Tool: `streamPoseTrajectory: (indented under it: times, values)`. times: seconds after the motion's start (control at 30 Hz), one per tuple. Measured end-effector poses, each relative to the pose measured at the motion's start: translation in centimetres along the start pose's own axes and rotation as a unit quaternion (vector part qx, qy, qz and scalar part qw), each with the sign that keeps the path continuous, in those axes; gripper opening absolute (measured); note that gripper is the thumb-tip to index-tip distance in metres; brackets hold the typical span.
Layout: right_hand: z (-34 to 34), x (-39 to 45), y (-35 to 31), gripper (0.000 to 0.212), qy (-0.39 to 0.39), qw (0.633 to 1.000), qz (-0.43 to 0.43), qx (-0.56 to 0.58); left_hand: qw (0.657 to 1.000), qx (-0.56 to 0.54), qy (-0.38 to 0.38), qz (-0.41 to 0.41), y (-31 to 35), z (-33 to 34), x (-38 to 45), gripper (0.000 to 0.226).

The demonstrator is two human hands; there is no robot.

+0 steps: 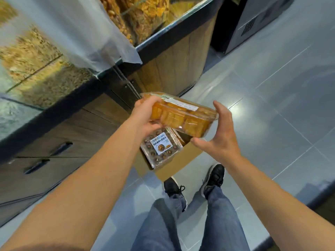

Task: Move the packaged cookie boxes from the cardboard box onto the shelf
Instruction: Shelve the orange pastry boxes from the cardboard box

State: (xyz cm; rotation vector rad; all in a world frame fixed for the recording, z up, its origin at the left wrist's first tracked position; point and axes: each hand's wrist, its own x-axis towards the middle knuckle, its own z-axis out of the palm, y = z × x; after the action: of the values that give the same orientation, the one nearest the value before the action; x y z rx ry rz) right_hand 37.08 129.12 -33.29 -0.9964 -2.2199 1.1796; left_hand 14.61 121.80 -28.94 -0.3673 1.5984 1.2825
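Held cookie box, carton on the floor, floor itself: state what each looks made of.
Held cookie box: clear glossy plastic, seemingly; the golden cookies show through. Carton: matte brown cardboard, with a raw cut edge. Floor: grey tiles, probably polished ceramic, with grout lines and a bright lamp reflection.

I see open floor (272,98) right of my hands (181,124). Left of them, the wooden counter front (174,69) and drawer handles (60,148) stand close. Directly below them, the open cardboard box (174,166) and a labelled cookie box (160,150) block descent.
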Motion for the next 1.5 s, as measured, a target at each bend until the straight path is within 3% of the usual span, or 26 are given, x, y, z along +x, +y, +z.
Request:
streamPoseTrajectory:
  times: [0.17, 0.23, 0.3, 0.47, 0.6, 0.73, 0.83, 0.97, 1.13, 1.3, 1.43, 1.5]
  values:
    - [-1.5, -4.3, -6.1, 0.096, -0.012, 0.994, -0.068, -0.082, 1.000, -0.008, -0.001, 0.009, -1.5, -4.0, -9.1, 0.050]
    - [-2.0, -5.4, -8.2, 0.080, 0.004, 0.989, -0.108, -0.097, 1.000, -0.013, 0.010, 0.014, -2.9, -5.6, -12.2, 0.042]
    - [-2.7, -6.7, -10.6, 0.071, -0.028, 0.986, -0.122, -0.107, 0.999, -0.035, 0.031, 0.015, -4.6, -7.7, -14.8, 0.043]
    - [-3.8, -10.0, -13.2, 0.072, -0.121, 0.991, -0.051, -0.020, 0.996, -0.036, 0.061, 0.047, -8.9, -12.4, -20.7, 0.058]
    - [-4.3, -12.9, -15.8, 0.064, -0.179, 0.979, 0.024, 0.092, 0.979, 0.052, 0.120, 0.157, -13.4, -15.8, -25.8, 0.044]
    - [-4.2, -14.9, -18.3, 0.053, -0.236, 0.952, 0.092, 0.173, 0.932, 0.118, 0.203, 0.275, -17.1, -19.1, -29.5, 0.063]
    - [-4.1, -16.2, -20.5, 0.037, -0.293, 0.922, 0.128, 0.217, 0.916, 0.125, 0.234, 0.302, -18.9, -21.6, -31.9, 0.084]
    - [-3.0, -17.9, -22.9, 0.031, -0.337, 0.902, 0.141, 0.228, 0.938, 0.005, 0.220, 0.266, -20.4, -24.5, -34.3, 0.110]
    - [1.3, -20.8, -26.4, 0.037, -0.341, 0.887, 0.164, 0.266, 0.928, -0.241, 0.154, 0.239, -22.9, -27.7, -36.6, 0.089]
    - [7.9, -24.7, -31.3, 0.047, -0.347, 0.857, 0.205, 0.320, 0.923, -0.274, 0.075, 0.258, -23.5, -31.5, -37.9, 0.072]
    - [13.0, -28.5, -35.1, 0.040, -0.378, 0.837, 0.216, 0.331, 0.888, -0.338, 0.131, 0.283, -22.6, -36.9, -38.7, 0.051]
    - [15.3, -30.1, -36.6, 0.049, -0.395, 0.853, 0.191, 0.282, 0.883, -0.327, 0.149, 0.303, -22.3, -40.9, -39.3, 0.048]
